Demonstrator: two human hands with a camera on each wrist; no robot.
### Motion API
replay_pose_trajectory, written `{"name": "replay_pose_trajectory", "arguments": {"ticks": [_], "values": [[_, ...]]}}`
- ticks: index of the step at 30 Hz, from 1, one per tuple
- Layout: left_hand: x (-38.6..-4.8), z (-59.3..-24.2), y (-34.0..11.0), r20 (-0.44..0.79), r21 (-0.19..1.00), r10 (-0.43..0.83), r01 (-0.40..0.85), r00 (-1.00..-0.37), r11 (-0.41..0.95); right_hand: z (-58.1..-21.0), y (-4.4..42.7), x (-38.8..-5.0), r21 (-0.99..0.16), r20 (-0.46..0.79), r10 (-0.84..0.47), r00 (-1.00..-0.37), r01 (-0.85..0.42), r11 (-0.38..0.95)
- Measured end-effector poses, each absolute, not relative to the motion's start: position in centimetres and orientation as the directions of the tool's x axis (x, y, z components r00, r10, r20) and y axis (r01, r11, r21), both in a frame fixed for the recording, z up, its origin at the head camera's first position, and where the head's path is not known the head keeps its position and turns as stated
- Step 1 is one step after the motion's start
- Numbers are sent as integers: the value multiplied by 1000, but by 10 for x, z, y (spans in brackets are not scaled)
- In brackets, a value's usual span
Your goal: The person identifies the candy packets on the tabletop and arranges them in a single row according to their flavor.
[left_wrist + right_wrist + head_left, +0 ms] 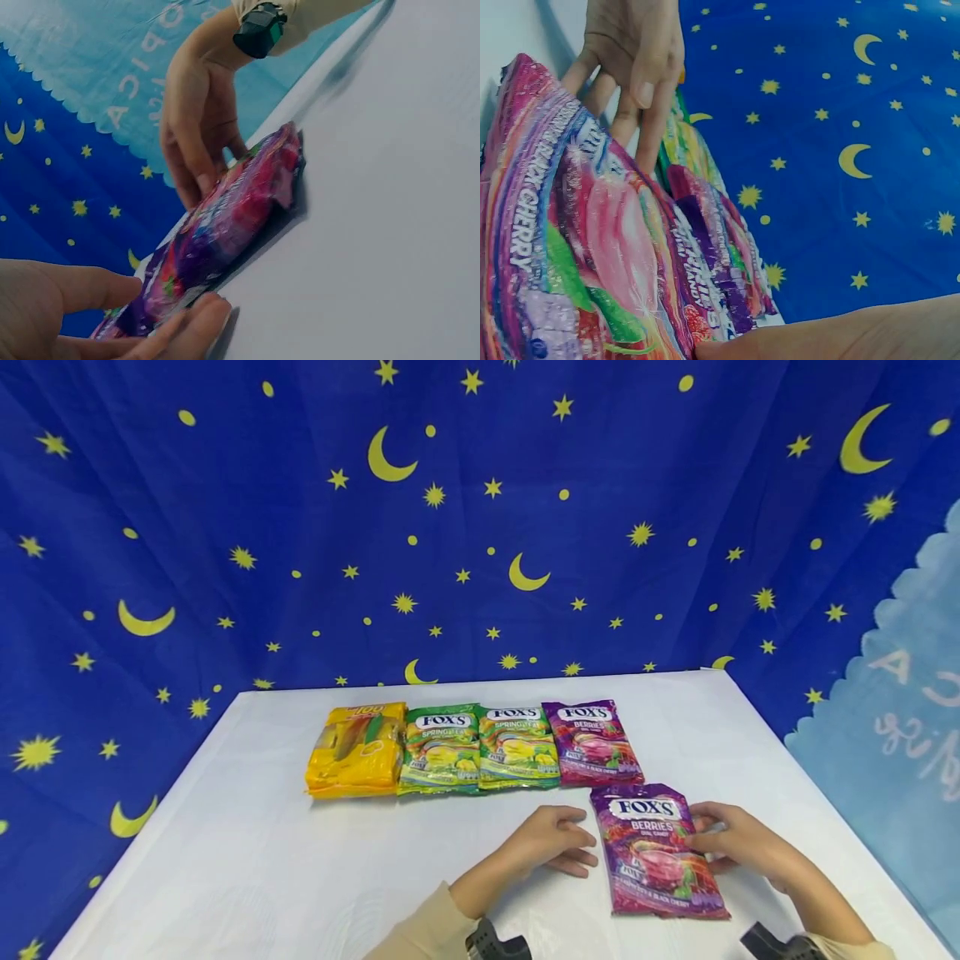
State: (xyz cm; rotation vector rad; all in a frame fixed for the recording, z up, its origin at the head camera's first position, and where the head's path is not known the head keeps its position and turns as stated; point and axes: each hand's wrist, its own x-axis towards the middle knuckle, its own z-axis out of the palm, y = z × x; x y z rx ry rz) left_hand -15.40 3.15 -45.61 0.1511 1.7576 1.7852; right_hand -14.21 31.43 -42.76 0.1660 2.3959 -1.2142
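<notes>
A purple FOX'S Berries candy bag (660, 860) lies face up near the front right of the white table. My right hand (742, 842) holds its right edge, the thumb over the printed face; some of the fingers are hidden by the bag. On the other side, my left hand (551, 842) is just off the left edge with fingers spread and slightly bent, gripping nothing. The left wrist view shows the bag (225, 225) from its side, between both hands. In the right wrist view the bag's face (607, 232) fills the lower left.
Behind the front bag a row of candy bags lies side by side: a yellow one (358, 752), two green Spring Tea ones (440, 752) (517, 750), and another purple Berries bag (592, 743). A blue star-and-moon cloth (465, 527) hangs behind the table (315, 877).
</notes>
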Motion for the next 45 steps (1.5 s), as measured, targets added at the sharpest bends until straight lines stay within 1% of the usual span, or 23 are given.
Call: {"name": "replay_pose_trajectory", "arguments": {"ticks": [4, 6, 11, 15, 20, 25, 30, 35, 38, 41, 45], "values": [[-152, -458, 37, -320, 939, 524, -339, -789, 63, -429, 308, -141, -739, -447, -78, -891, 319, 593], [-152, -459, 37, -312, 941, 523, -333, -793, 57, -431, 305, -139, -740, -448, -67, -892, 328, 587], [-150, -459, 35, -307, 945, 513, -318, -802, 69, -435, 299, -135, -769, -419, -87, -904, 302, 564], [-146, -460, 31, -281, 959, 482, -265, -830, 104, -439, 296, -130, -830, -366, -158, -917, 245, 501], [-138, -462, 23, -220, 975, 413, -186, -884, 122, -444, 287, -124, -890, -322, -273, -907, 192, 413], [-136, -464, 13, -192, 981, 362, -167, -912, 98, -447, 273, -122, -937, -287, -369, -884, 180, 298], [-136, -467, -2, -172, 985, 343, -157, -923, 74, -452, 260, -122, -962, -246, -424, -872, 167, 215], [-133, -468, -17, -158, 987, 324, -153, -933, 41, -457, 245, -122, -980, -191, -456, -869, 142, 139], [-131, -468, -24, -150, 989, 290, -147, -945, 33, -458, 237, -121, -985, -169, -460, -872, 129, 117], [-129, -467, -29, -111, 994, 246, -102, -963, 48, -459, 229, -120, -988, -150, -450, -880, 112, 110], [-126, -469, -36, -26, 997, 197, -11, -980, 77, -460, 220, -120, -991, -130, -432, -892, 103, 85]]}}
